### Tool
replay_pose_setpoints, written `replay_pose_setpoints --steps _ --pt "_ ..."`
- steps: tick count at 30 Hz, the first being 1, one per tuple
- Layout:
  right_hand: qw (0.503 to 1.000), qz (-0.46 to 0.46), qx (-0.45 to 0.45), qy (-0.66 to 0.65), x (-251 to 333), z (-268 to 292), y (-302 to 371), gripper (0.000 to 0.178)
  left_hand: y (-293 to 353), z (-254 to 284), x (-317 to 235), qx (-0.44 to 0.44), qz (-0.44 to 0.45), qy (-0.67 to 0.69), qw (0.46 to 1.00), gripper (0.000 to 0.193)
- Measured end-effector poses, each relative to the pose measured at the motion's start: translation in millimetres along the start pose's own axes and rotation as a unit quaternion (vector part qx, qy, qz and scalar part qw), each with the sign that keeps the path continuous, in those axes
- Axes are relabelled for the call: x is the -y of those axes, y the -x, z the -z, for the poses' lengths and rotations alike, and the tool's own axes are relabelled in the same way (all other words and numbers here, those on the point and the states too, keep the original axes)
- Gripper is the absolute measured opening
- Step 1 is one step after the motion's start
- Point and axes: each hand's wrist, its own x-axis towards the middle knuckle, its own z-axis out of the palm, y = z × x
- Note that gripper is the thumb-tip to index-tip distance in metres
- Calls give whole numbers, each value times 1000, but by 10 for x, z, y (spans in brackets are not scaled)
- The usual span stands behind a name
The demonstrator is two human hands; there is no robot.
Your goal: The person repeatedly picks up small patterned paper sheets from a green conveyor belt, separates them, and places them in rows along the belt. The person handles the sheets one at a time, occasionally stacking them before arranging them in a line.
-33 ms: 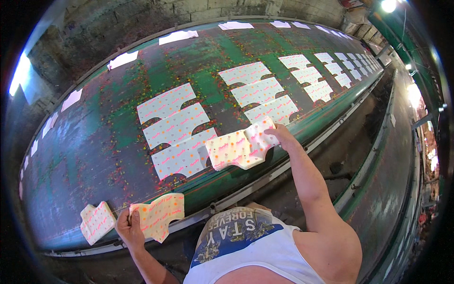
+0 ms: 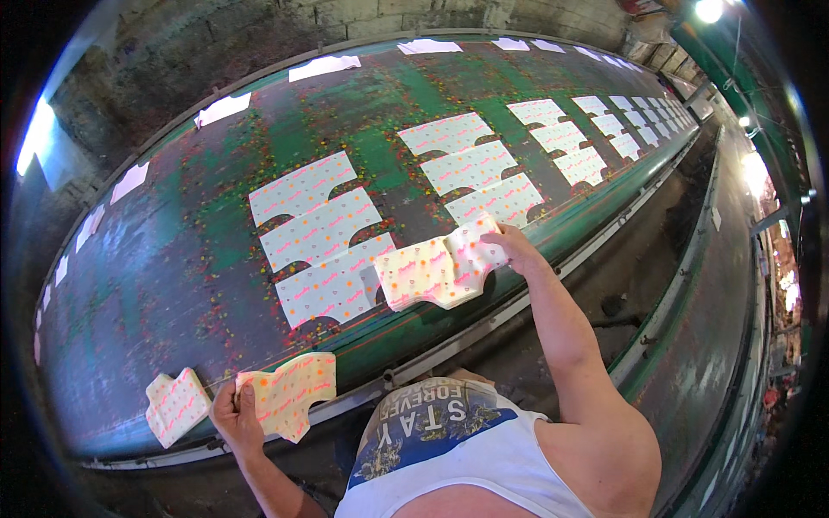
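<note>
My left hand (image 2: pixel 238 420) is closed on the edge of a printed cloth piece (image 2: pixel 294 393), cream with pink and orange marks, its thumb on top. That piece hangs over the near edge of the long table. Just left of this hand lies a small stack of folded printed cloth (image 2: pixel 177 406). Farther right, my right hand (image 2: pixel 515 250) grips the right end of a thicker stack of printed cloth pieces (image 2: pixel 419 274), with curved cut-outs. The stack is held above the table's near edge, and its left end overlaps a flat row of printed pieces (image 2: pixel 324 281).
The long green-and-dark table (image 2: pixel 199 250) is speckled with coloured paint spots. More printed pieces (image 2: pixel 471 164) lie flat in rows toward the far right. Plain white pieces (image 2: pixel 324 67) line the far edge. A metal rail (image 2: pixel 484 328) runs along the near side, and another long table (image 2: pixel 691 345) stands at right.
</note>
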Motion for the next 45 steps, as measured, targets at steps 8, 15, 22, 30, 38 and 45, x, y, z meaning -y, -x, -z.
replay_pose_setpoints --steps 8,15,22,30,38,45 --pt "865 148 -227 423 -93 42 -153 58 -43 -48 135 13 -19 18 1000 25" --pt "922 2 -265 282 -394 414 -207 67 -43 26 227 5 -8 30 1000 23" --pt "946 -46 -162 278 -463 290 -211 72 -65 87 234 13 -16 -2 1000 22" --pt "992 28 -126 6 -184 -195 147 39 -110 71 228 10 -5 -15 1000 20" --pt "959 223 -141 -102 519 -132 738 41 -289 -56 291 2 -27 11 1000 20" --pt "871 340 -344 89 1480 1029 1266 24 -185 -394 -30 -13 -15 -22 1000 17"
